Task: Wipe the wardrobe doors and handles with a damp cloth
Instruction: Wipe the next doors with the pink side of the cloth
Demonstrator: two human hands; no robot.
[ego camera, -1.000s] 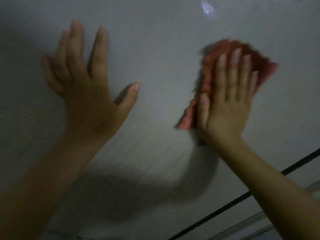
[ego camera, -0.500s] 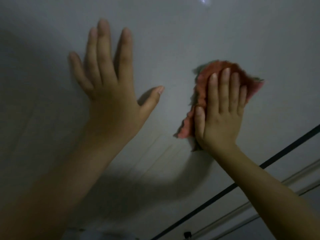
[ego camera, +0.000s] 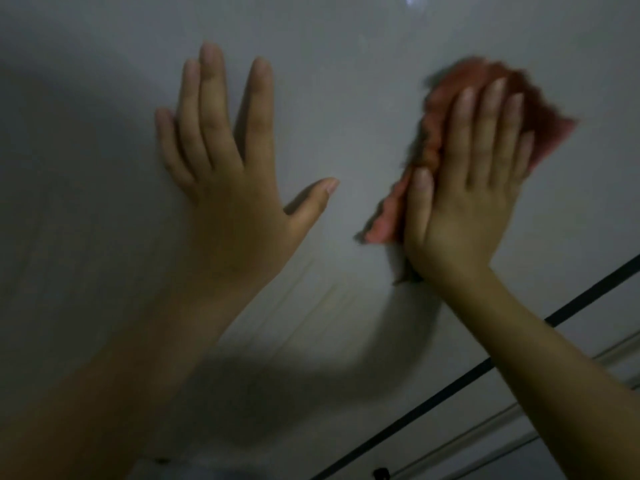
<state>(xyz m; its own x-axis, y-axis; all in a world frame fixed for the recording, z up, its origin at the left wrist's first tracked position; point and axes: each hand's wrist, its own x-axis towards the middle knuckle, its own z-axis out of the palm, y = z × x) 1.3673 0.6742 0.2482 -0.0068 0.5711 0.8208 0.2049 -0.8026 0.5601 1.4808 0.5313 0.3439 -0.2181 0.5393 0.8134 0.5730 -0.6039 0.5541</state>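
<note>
Nearest to me, both forearms rise from the bottom edge, cut off there, bare and dim in low light. My left hand (ego camera: 225, 202) lies flat on the door (ego camera: 346, 81), fingers straight and slightly spread, thumb out to the side, holding nothing. My right hand (ego camera: 464, 188) presses the cloth (ego camera: 433, 147) against the door with straight fingers laid together; most of the cloth is hidden under the palm, and only its ragged left edge and a corner past the fingertips show. The cloth is reddish-orange, soft and nappy, its outline smeared by blur. The door is smooth, pale grey, faintly glossy, with a small glint near the top. A thin black line (ego camera: 485, 368) crosses diagonally at lower right; what lies beyond it I cannot make out.
</note>
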